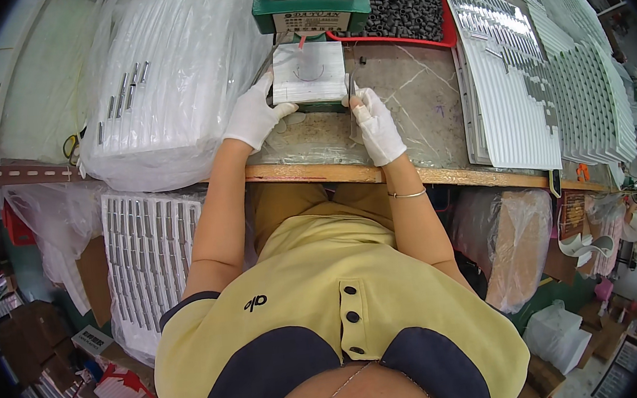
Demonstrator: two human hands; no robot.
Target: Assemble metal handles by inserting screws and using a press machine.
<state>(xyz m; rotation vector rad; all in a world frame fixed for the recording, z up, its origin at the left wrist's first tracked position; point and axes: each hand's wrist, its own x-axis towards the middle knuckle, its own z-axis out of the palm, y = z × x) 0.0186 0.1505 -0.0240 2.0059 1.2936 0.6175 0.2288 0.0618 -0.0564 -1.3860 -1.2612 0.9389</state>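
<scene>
The metal block (308, 66) sits at twelve o'clock; my right fingers (359, 104) pinch a slim metal piece (351, 84); whether my left fingers (261, 97) grip, I cannot tell. Beyond the block stands a green box (266, 16); red tray (450, 39) at one, wrapped stack (178, 97) near eleven.

This is a workshop, with a green machine (311, 5), a red bin (448, 27) of small black parts (401, 3), and trays (509, 123) of shiny metal rods (494, 15).
</scene>
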